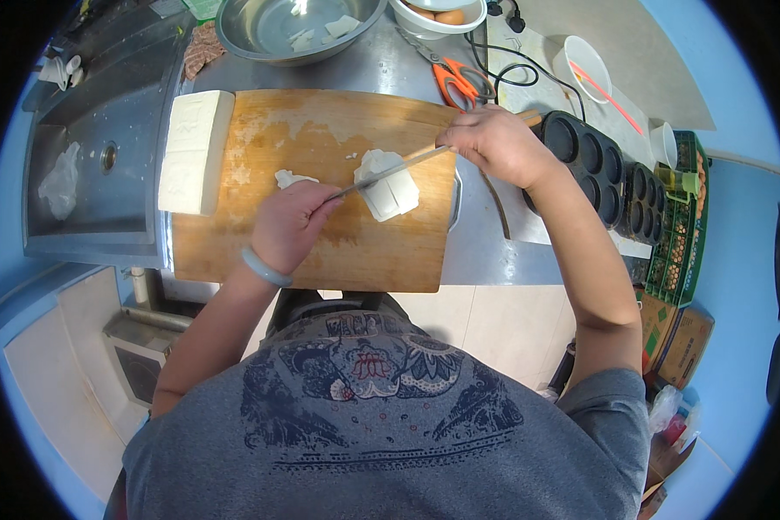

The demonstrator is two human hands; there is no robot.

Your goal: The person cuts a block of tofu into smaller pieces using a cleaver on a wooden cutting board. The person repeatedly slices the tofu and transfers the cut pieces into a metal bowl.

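My right hand (491, 143) grips a long knife (396, 172) near its light wooden handle, which sticks out past the hand. Its narrow blade slants down to the left, where the thumb and fingers of my left hand (292, 218) pinch the tip end. Below the blade, partly covered by it, lie flat white slices that look like tofu (393, 195). Another thin white piece (294, 177) shows behind my left hand, which hides part of it. A large white block, likely tofu (195, 153), stands along the left side of the wooden cutting board (312, 260).
A steel bowl (299, 55) holding white pieces stands behind the board, beside a white bowl of eggs (452, 17). Orange-handled scissors (458, 81) and a black cable (520, 75) lie behind my right hand. Dark muffin pans (588, 162) are at right; a sink (94, 195) is at left.
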